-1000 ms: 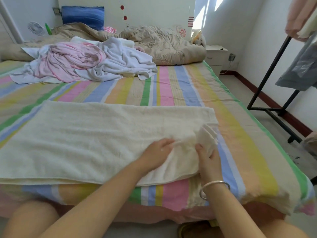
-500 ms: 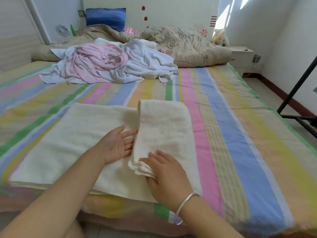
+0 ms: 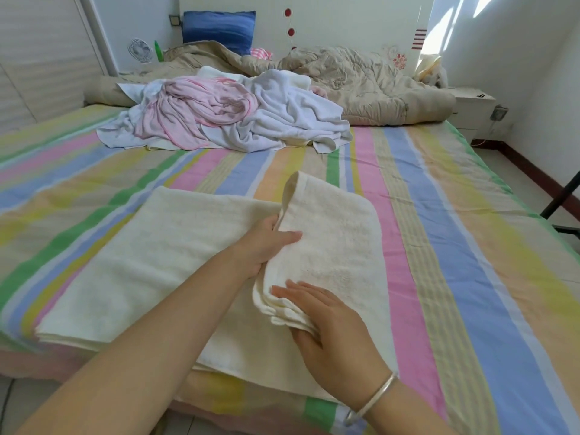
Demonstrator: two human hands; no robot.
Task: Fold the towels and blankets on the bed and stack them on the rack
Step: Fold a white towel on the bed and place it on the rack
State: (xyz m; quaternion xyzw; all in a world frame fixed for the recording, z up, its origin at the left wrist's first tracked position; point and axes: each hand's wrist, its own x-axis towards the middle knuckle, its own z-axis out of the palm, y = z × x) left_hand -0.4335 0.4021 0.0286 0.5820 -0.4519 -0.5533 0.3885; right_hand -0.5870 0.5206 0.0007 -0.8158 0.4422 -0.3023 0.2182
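Cream towel (image 3: pixel 332 246), its folded flap over fingers of left hand (image 3: pixel 262 246)

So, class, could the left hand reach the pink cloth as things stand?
Probably not: the left hand grips the towel, and the pink cloth lies far up the bed; nothing blocks it.

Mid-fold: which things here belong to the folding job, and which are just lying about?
Job: cream towel, gripped by left hand and right hand; pink and white laundry pile; black rack.
Lying about: beige quilt, blue pillow, small fan, green bottle, nightstand.
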